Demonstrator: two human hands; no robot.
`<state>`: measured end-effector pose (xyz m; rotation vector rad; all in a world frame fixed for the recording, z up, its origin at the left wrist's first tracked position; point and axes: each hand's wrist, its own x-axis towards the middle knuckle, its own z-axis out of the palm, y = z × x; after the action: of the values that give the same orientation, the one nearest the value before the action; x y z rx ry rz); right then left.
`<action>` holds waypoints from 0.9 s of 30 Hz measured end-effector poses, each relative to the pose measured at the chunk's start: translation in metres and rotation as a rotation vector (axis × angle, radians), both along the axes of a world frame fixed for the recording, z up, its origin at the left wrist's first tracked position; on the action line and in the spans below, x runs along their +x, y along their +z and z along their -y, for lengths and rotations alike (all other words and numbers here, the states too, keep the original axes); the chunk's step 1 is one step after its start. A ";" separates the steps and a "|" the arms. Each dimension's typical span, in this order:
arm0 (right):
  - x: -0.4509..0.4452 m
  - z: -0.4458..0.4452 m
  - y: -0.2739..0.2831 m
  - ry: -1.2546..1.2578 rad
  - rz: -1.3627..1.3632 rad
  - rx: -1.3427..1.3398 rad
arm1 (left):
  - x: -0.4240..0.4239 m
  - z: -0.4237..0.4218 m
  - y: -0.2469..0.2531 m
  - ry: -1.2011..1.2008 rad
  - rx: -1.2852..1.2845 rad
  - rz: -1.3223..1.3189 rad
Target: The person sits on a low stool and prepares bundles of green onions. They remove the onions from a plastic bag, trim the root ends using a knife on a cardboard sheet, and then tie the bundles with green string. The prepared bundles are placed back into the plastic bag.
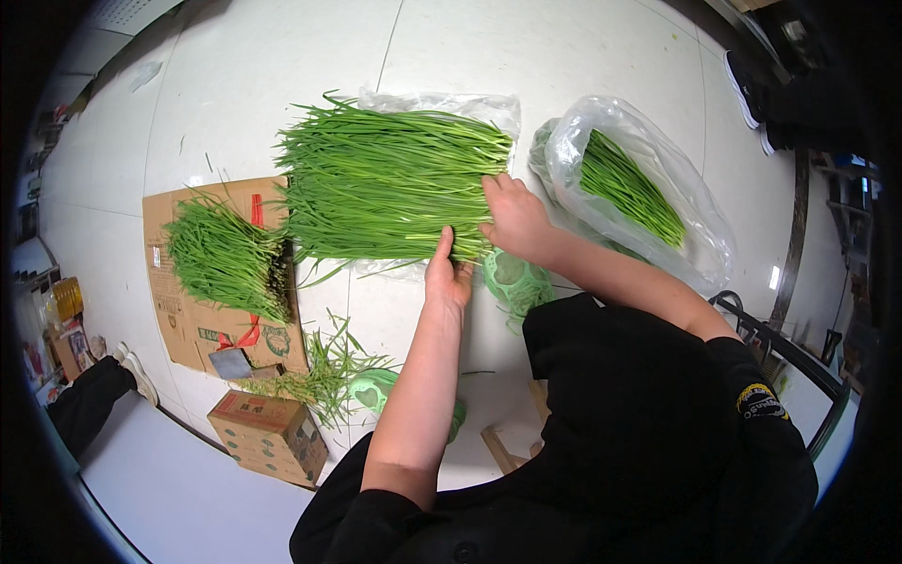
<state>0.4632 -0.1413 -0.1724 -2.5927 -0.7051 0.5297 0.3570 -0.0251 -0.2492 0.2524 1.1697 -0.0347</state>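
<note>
A wide layer of green garlic chives [380,183] lies on a clear plastic sheet or bag [451,104] on the floor, leaves to the left and pale stem ends to the right. My left hand [449,278] grips the near edge of the layer, thumb over the stems and fingers low at the side. At the stem ends, my right hand [516,215] has its thumb and fingers around some of the stalks. Left of the layer, another bunch of chives [225,257] with dark, soiled root ends rests on a flattened cardboard box [158,282].
An open clear plastic bag [694,204] holds more chives at right. A cleaver [230,364] lies on the cardboard's near edge, beside loose trimmings [331,366]. A closed carton [268,433] stands nearer. My shoes wear green covers [518,278]. Other people's feet [743,92] show at both sides.
</note>
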 end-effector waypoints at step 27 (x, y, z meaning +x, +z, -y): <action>0.007 -0.015 -0.042 0.107 0.091 -0.079 | -0.026 -0.002 0.008 -0.211 -0.007 -0.104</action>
<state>0.4704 -0.1259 -0.2148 -2.6776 -0.8734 0.4831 0.3314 -0.0231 -0.2416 0.3705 1.2419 -0.2397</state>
